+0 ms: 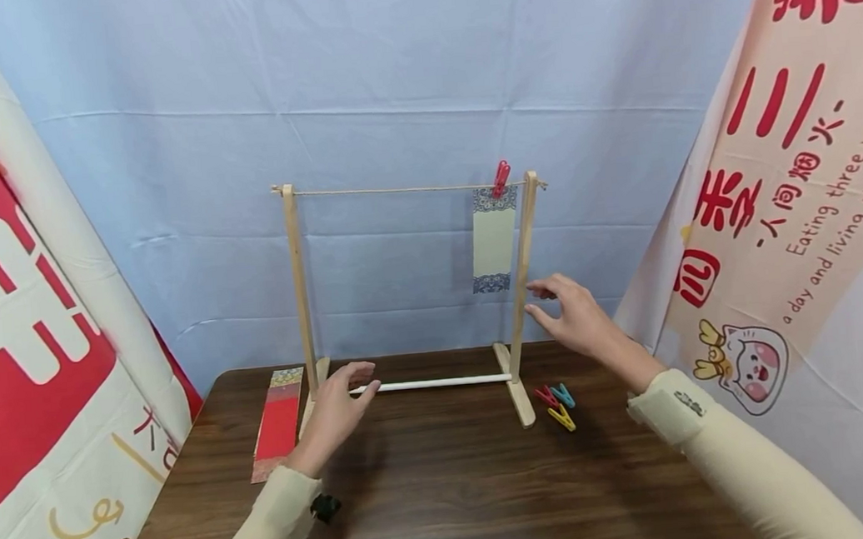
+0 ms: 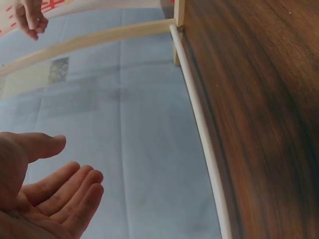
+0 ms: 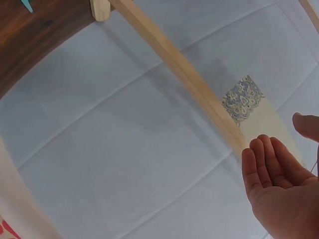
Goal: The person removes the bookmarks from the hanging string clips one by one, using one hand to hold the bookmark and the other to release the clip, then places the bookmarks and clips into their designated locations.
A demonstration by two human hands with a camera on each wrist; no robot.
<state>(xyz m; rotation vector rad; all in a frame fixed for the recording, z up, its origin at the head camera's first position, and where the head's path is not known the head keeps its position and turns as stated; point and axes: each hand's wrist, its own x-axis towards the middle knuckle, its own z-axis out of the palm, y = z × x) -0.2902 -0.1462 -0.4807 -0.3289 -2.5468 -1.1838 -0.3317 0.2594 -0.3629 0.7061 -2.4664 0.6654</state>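
Observation:
A wooden rack (image 1: 300, 287) with a string (image 1: 396, 190) across its top stands on the table. Near the string's right end hangs a pale paper strip (image 1: 495, 242) with blue patterned ends, held by a red clothespin (image 1: 501, 179). My right hand (image 1: 573, 314) is beside the rack's right post, fingers relaxed and holding nothing; whether it touches the post is unclear. My left hand (image 1: 342, 405) hovers by the left end of the white bottom rod (image 1: 439, 382), its fingers (image 2: 75, 199) loosely bent and nothing in them. Left of the rack lies a red paper strip (image 1: 279, 426).
Right of the rack's foot (image 1: 519, 397) lie a red clothespin (image 1: 546, 397), a blue clothespin (image 1: 563, 395) and a yellow clothespin (image 1: 561, 417). A light blue cloth (image 1: 388, 80) hangs behind the brown table (image 1: 447, 494), with printed cloths at both sides.

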